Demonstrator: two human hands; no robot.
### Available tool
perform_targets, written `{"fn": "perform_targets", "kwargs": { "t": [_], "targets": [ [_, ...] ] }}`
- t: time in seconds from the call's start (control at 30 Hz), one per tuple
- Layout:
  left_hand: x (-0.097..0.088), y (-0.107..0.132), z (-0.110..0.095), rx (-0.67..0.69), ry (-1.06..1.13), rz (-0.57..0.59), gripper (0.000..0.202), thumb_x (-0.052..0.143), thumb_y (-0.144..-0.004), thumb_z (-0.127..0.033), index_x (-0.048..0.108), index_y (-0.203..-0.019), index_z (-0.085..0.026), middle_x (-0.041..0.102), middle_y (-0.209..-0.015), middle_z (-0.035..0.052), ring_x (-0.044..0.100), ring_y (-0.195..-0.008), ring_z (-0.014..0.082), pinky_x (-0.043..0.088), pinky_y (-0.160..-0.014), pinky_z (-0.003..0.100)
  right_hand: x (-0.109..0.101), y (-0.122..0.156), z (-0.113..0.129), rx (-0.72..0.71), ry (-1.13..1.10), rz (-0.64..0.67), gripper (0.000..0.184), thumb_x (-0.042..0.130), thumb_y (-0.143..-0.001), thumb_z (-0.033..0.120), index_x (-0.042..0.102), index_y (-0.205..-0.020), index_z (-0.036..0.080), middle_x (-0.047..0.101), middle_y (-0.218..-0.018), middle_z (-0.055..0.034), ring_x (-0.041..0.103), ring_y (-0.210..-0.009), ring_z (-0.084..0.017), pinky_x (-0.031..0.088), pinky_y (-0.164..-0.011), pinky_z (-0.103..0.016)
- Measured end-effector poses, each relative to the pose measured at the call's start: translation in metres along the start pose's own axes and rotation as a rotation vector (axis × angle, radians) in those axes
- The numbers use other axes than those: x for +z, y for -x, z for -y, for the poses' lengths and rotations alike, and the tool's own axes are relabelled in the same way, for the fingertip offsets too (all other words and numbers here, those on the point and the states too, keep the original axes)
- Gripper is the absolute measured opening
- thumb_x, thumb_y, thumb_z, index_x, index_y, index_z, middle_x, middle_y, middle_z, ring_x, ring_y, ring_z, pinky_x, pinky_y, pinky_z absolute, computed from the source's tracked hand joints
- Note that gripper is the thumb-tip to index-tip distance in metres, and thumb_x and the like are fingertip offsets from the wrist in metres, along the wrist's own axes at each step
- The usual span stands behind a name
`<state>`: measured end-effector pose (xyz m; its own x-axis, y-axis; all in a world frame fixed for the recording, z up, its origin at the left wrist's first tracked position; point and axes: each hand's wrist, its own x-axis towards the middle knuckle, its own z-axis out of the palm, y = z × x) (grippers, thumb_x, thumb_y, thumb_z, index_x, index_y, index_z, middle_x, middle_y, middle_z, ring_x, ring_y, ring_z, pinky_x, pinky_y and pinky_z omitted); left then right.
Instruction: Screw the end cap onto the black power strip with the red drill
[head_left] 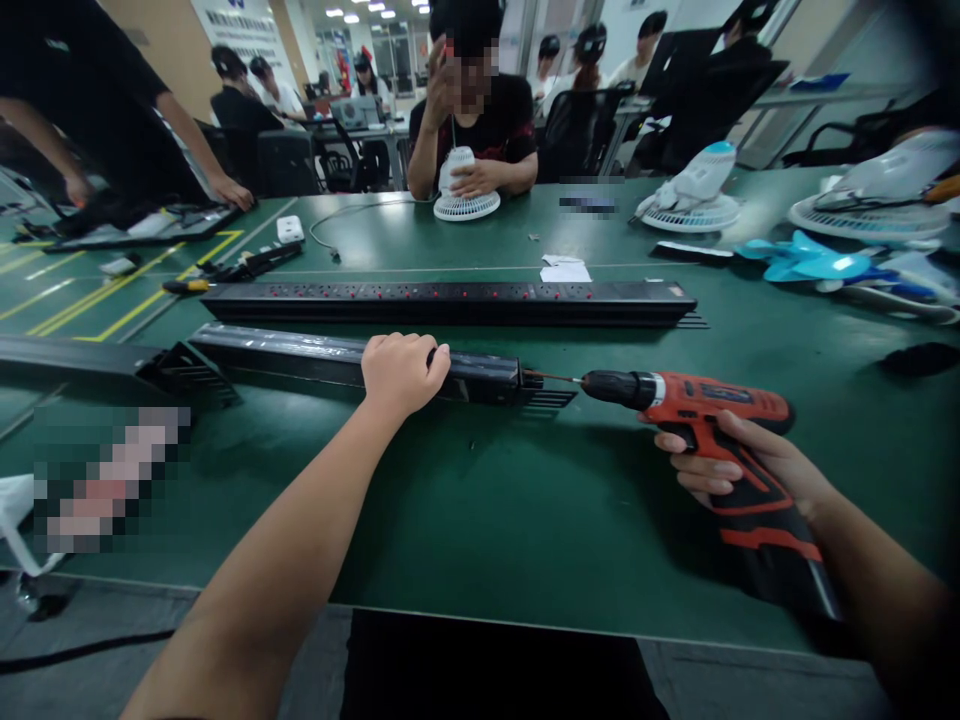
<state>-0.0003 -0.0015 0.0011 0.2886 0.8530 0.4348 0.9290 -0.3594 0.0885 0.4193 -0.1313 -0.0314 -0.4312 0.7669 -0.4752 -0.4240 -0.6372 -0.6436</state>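
My left hand (403, 375) is wrapped over a long black metal bar (300, 355) that lies on the green table, holding it near its right part. In my right hand (720, 460) is a red and black cordless drill (727, 400), gripped by its handle with a finger near the trigger. The thin bit (559, 378) points left and reaches the bar's open right end, beside a slotted end bracket (551, 398). Whether the tip sits in a screw I cannot tell. Just behind lies a long black power strip (450, 300) with a row of red dots.
Another black bar (75, 362) lies at the left. A yellow-handled screwdriver (186, 287) and a white paper (565, 270) are behind. Fan parts, with blue blades (806, 260), lie at the right. Across the table a person (472, 130) handles a white fan (465, 190); another person stands far left.
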Motion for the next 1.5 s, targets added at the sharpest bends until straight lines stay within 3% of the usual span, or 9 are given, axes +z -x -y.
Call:
{"fn": "perform_targets", "kwargs": {
  "t": [0.6, 1.0, 1.5],
  "targets": [
    [-0.0005, -0.0002, -0.0014, -0.001, 0.002, -0.008, 0.051, 0.037, -0.106, -0.044, 0.073, -0.078, -0.020, 0.073, -0.076, 0.0086, 0.064, -0.075, 0.0268, 0.042, -0.081, 0.044, -0.0030, 0.0006, -0.0002, -0.003, 0.012, -0.014, 0.049, 0.096, -0.072, 0.060, 0.076, -0.090, 0.019, 0.032, -0.055, 0.0091, 0.025, -0.053, -0.012, 0.050, -0.049, -0.022],
    [0.0028, 0.0002, 0.0007, -0.002, 0.002, -0.021, 0.050, 0.038, -0.106, -0.045, 0.074, -0.079, -0.021, 0.074, -0.077, 0.0084, 0.065, -0.077, 0.0272, 0.042, -0.082, 0.044, -0.0012, 0.0012, 0.0006, 0.013, 0.016, -0.033, 0.043, 0.093, -0.076, 0.056, 0.075, -0.091, 0.019, 0.029, -0.056, 0.0097, 0.026, -0.052, -0.011, 0.051, -0.050, -0.020],
    [-0.0004, 0.0000, -0.0004, -0.007, -0.001, 0.006, 0.050, 0.038, -0.106, -0.045, 0.074, -0.080, -0.022, 0.076, -0.080, 0.0085, 0.065, -0.078, 0.0268, 0.043, -0.084, 0.044, -0.0109, -0.0017, -0.0019, -0.005, 0.039, -0.036, 0.038, 0.084, -0.083, 0.058, 0.071, -0.093, 0.024, 0.027, -0.056, 0.0088, 0.025, -0.051, -0.015, 0.048, -0.046, -0.027]
  ]
}}
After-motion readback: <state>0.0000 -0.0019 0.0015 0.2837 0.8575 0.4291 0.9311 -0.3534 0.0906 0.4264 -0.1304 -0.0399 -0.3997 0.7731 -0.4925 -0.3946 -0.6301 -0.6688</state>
